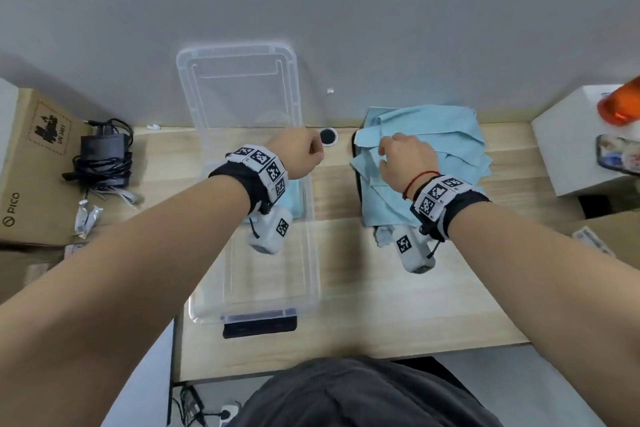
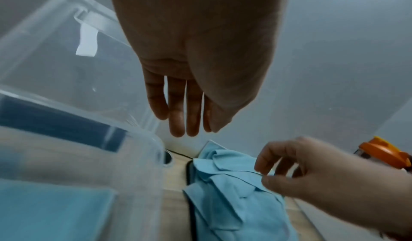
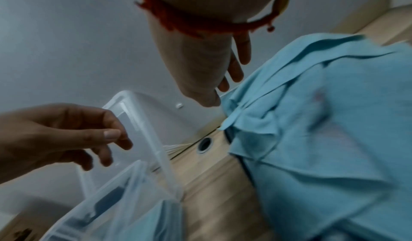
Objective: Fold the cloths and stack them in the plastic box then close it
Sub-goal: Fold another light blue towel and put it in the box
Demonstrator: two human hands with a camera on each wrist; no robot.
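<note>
Worktop (image 1: 398, 305), light wood, runs along a grey wall. Clear plastic box (image 1: 311, 253) sits at centre; its lid (image 1: 239, 87) is tipped up at 12 o'clock against the wall. One folded blue cloth (image 1: 294, 199) lies inside the box, partly hidden by the left wrist. Pile of unfolded blue cloths (image 1: 446, 146) lies at 2 o'clock, just beside the box, apart from it. Left hand (image 1: 301, 156) hangs above the box's far right corner, fingers (image 2: 178, 117) loosely extended, holding nothing. Right hand (image 1: 403, 163) is over the pile's left edge; thumb & forefinger (image 2: 260, 162) look to pinch a cloth edge, other fingers relaxed. Cardboard box (image 1: 31, 163) w/ black charger (image 1: 104, 149) at 9 o'clock. Round black grommet (image 1: 328, 137) between the hands.
</note>
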